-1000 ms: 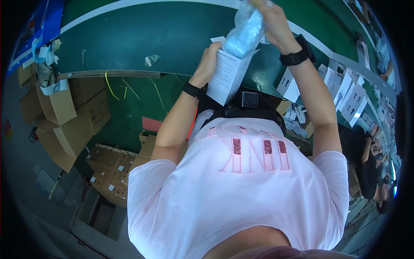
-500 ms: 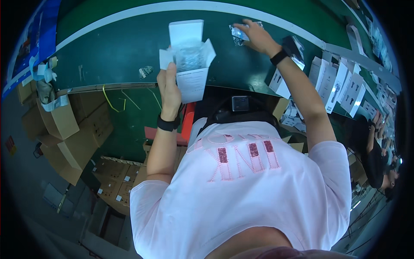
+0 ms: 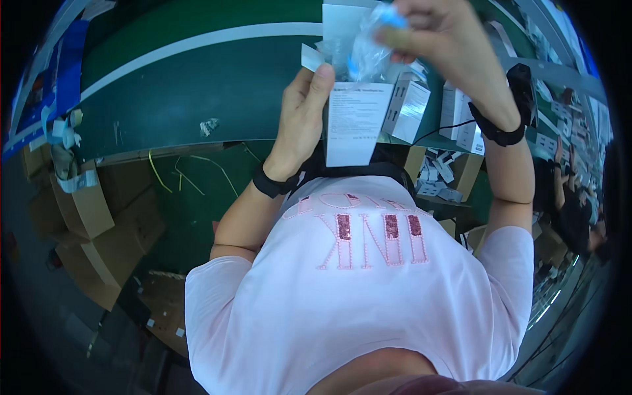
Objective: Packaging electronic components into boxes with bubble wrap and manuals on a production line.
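Observation:
An open white carton [image 3: 354, 131] with printed text on its front panel stands upright in my left hand [image 3: 301, 118], whose thumb and fingers close round its left side. Its flaps are raised. Over the carton's mouth, my right hand [image 3: 441, 39] pinches a clear plastic bag [image 3: 370, 56] with blue bits in it. The bag's lower end is at the opening; whether it touches what lies inside cannot be made out. Both wrists wear black bands.
Several white cartons [image 3: 407, 108] stand right of my hands on the green table [image 3: 250, 85]. A crumpled clear scrap [image 3: 209, 126] lies to the left. Brown cardboard boxes [image 3: 85, 243] stack at lower left. Small white pieces fill a cardboard box [image 3: 466, 176]. Another person [image 3: 566, 204] is far right.
My right hand has come from a shiny packet on the table to above the carton, now with the clear bag in its fingers. My left hand and the carton have shifted right.

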The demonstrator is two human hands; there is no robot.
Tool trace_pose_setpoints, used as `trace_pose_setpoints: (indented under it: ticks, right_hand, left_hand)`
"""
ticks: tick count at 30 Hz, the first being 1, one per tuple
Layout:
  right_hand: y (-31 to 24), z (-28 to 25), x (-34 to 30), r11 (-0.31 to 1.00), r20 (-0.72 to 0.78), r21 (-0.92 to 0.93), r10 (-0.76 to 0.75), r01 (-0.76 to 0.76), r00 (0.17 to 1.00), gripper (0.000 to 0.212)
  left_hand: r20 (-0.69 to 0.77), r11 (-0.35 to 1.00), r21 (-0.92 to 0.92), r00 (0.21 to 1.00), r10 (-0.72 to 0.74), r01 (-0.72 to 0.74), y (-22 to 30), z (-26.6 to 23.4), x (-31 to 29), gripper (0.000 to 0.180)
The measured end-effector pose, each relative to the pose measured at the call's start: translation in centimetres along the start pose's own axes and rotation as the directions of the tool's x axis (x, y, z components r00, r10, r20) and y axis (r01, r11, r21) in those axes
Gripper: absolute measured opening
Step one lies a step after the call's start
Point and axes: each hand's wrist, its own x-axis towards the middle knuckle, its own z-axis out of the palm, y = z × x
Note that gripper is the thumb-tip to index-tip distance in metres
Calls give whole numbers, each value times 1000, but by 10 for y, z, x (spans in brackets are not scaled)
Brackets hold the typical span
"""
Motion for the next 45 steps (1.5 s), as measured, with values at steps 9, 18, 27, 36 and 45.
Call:
trace_pose_setpoints:
  ticks: [9,18,27,36,45]
  right_hand:
    - [-17,-18,-38,762,457,-623,537,-176,709,28]
    - [-28,-2,-25,541,424,-792,822,-283,381,27]
    - [55,12,-110,858,-248,378,455,-347,855,71]
    - [57,20,-134,938,-366,317,-14,139,931,48]
    - [48,20,-170,977,-476,-170,32,-128,879,32]
  left_hand:
    - [229,994,73,971,63,-82,-8,39,-11,58]
    - [224,995,71,973,51,-69,-12,34,-6,65]
    - [163,973,9,960,227,-231,0,31,-9,51]
    - [521,969,218,853,-19,-112,-7,26,14,53]
    - [602,983,163,798,-34,-81,-17,64,38,60]
